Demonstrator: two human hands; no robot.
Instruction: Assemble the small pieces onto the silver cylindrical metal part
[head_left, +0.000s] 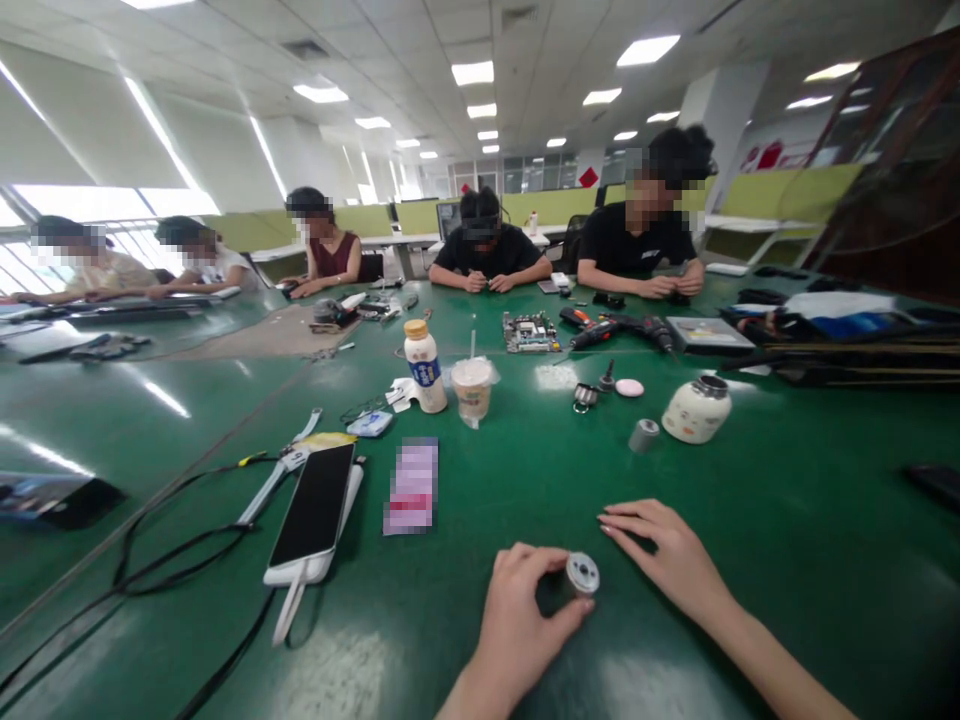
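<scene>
Taking twelve o'clock as straight ahead from the metal cylinder (583, 574), we have it over the near part of the green tabletop (525, 470), gripped upright between the thumb and fingers of our left hand (517, 612), which is at its eight o'clock. Dark holes mark its top face; whether its base touches the table we cannot tell. Our right hand (671, 555), between two and three o'clock, holds nothing, its fingers stretched out and apart from the cylinder.

At one o'clock we see a second cylinder (644, 436) and, near it, a cream jar (697, 412) with its mouth uncovered; its inside is hidden from us. A pink disc (629, 388) lies between twelve and one, near a black piece (607, 379). At eleven o'clock a cup (472, 392) with a straw, wrapped in thin plastic, stands next to a capped bottle (427, 375) with a blue label; we cannot make out what either contains. Between nine and ten lies a phone (313, 505).
</scene>
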